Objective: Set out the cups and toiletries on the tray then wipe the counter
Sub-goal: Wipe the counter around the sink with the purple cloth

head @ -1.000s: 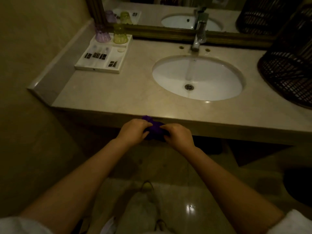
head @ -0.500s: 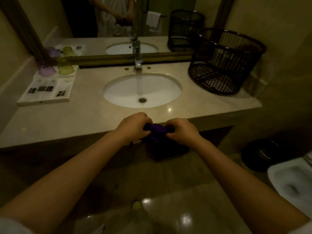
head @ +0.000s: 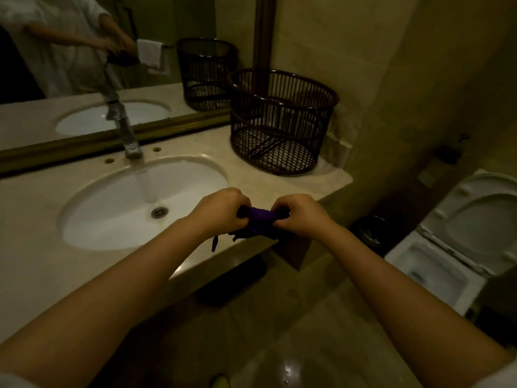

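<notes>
both hands (head: 221, 211) (head: 300, 217) grip what looks like a purple cloth (head: 258, 221).

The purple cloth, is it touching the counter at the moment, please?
Cannot tell. In the head view both hands, left and right, grip the purple cloth over the counter edge, hiding its underside.

Two hands are seen, the left hand (head: 219, 211) and the right hand (head: 300, 215), and one purple cloth (head: 258, 219) is held between them. One sink (head: 112, 219), one faucet (head: 123, 130), one dark basket (head: 279, 121) and one counter (head: 265, 177) are counted. One toilet (head: 453, 242) and one mirror (head: 84, 51) are also seen.
</notes>
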